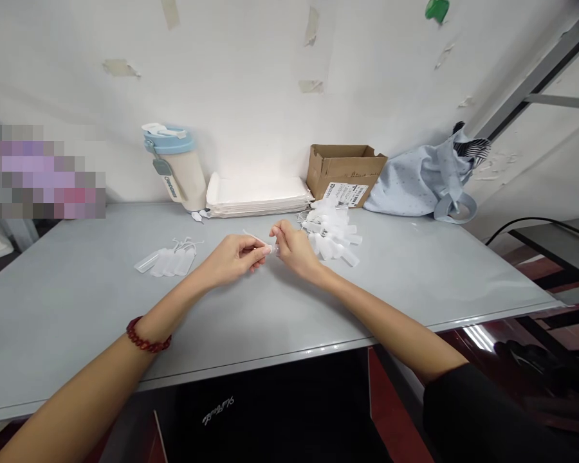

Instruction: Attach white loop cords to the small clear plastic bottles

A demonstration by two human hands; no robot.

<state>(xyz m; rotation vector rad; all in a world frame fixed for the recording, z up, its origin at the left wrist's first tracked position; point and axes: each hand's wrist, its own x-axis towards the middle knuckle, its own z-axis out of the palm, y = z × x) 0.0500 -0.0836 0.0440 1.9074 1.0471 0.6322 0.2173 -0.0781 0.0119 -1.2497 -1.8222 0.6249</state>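
Observation:
Over the middle of the table, my left hand (234, 260) pinches a small clear plastic piece (273, 249) between thumb and fingertips. My right hand (296, 251) is closed on the other end of it, its fingers curled in. A thin white strand shows above my left fingers. Most of the piece is hidden by the fingers, so its exact kind cannot be made out. To the left lies a small row of translucent white plastic tags (172, 262) with loose strings. Just beyond my right hand is a loose pile of similar tags (332, 235).
Along the wall on the grey table (270, 315) stand a cream tumbler with a blue lid (178, 167), a stack of white sheets or envelopes (258, 196), an open cardboard box (345, 170) and a light blue cloth bag (415, 180). The table's front edge runs below my forearms.

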